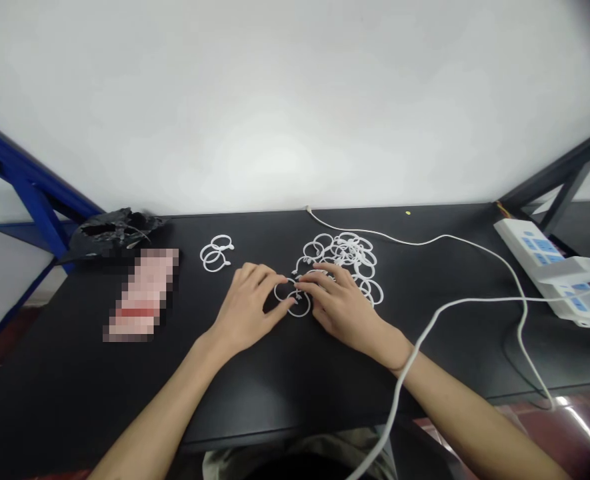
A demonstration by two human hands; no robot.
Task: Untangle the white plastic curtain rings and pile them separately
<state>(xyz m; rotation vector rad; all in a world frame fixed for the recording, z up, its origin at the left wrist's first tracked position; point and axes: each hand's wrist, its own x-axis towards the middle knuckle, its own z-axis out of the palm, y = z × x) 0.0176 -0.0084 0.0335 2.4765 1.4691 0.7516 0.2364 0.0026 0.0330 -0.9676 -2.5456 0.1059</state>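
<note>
My left hand [252, 300] is curled at two overlapping thin white rings [299, 315], its index fingertip and thumb on them. From the other side, my right hand [342, 303] has its bent fingertips on the same rings; its thumb is mostly hidden. Each ring carries a small knob. Just beyond my right hand lies a tangled pile of similar white rings [347, 250], partly covered by my fingers. Farther left, beyond my left hand, a small group of white rings [215, 257] lies overlapping on the black table [255, 393].
A crumpled black plastic bag [109, 233] and a blurred pink item [145, 293] lie at the left. A white power strip [549, 267] sits at the right. One white cable [435, 320] passes over my right forearm; another white cable [409, 242] runs along the back.
</note>
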